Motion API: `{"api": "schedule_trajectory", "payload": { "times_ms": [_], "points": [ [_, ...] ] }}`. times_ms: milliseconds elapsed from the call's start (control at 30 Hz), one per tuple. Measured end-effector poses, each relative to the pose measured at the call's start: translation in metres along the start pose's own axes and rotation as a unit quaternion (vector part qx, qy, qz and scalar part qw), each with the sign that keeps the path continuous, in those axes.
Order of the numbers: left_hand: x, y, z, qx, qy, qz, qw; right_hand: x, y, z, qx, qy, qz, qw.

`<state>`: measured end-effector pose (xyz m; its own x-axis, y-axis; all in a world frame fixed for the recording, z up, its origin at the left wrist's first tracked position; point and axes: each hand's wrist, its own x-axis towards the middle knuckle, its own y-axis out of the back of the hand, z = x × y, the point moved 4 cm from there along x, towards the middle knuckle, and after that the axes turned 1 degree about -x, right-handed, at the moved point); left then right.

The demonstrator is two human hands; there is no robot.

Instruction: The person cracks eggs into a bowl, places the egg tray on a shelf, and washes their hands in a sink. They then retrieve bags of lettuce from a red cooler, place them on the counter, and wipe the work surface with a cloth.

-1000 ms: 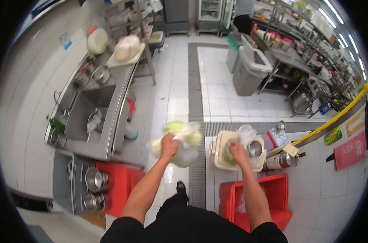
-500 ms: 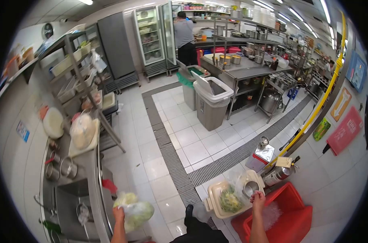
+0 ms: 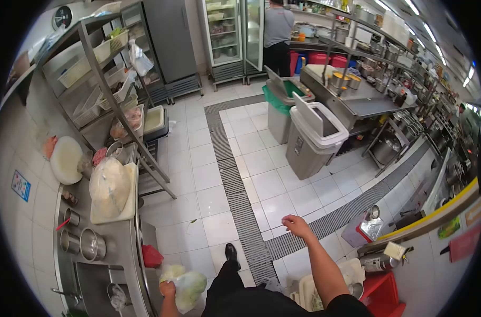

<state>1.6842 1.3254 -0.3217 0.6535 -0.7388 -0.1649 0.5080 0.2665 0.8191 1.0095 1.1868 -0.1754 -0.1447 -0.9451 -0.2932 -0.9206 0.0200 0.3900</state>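
My left hand is closed on the gathered top of a clear plastic bag at the bottom left. Round pale green vegetables that look like cabbages fill it. Out in front over the floor, my right hand has loosely bent fingers slightly apart, with nothing visible in them. Below that arm stands a cream tub, mostly hidden by the forearm, with a bit of greens showing. A metal pot sits by the tub, and a red crate is at its right.
On the left runs a steel counter with a sink, pots and a large bagged bundle on a board. Two lidded bins stand ahead beside a steel table. A person faces away near the open fridge.
My view has turned and moved forward. My right hand has come away from the pot and tub, swinging up and left over the floor. The left hand still carries the bag.
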Motion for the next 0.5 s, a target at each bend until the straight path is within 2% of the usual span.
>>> {"api": "schedule_trajectory", "payload": {
  "times_ms": [33,100,167,200,233,267,300,333,400,500],
  "points": [
    [0.005,-0.001,0.033,0.043,0.042,-0.062,0.996,0.028,-0.004,0.021,-0.002,-0.018,-0.013,1.0],
    [0.044,-0.028,0.055,0.1,0.054,-0.048,0.992,0.062,0.001,0.079,-0.127,-0.024,0.058,0.99],
    [0.12,-0.101,0.024,0.272,-0.15,-0.085,0.947,0.051,0.007,0.124,0.058,-0.226,0.067,0.97],
    [0.136,-0.103,0.053,0.134,-0.054,-0.126,0.981,0.032,0.007,0.122,0.073,-0.3,0.087,0.947],
    [0.147,-0.103,0.089,0.098,-0.164,-0.006,0.981,0.016,0.009,0.116,0.084,-0.372,0.108,0.918],
    [0.157,-0.093,0.141,0.084,-0.107,-0.034,0.99,0.011,0.004,0.118,0.067,-0.391,0.086,0.914],
    [0.174,-0.091,0.177,0.112,-0.072,-0.062,0.989,0.0,0.001,0.12,0.101,-0.412,0.108,0.899],
    [0.202,-0.102,0.192,0.152,-0.072,-0.1,0.981,-0.013,-0.005,0.124,0.136,-0.433,0.132,0.881],
    [0.234,-0.097,0.26,0.116,-0.112,-0.037,0.986,-0.02,-0.022,0.132,0.153,-0.48,0.114,0.856],
    [0.295,-0.119,0.319,0.102,-0.094,-0.08,0.987,0.0,-0.042,0.136,0.209,-0.52,0.118,0.82]
  ]
}}
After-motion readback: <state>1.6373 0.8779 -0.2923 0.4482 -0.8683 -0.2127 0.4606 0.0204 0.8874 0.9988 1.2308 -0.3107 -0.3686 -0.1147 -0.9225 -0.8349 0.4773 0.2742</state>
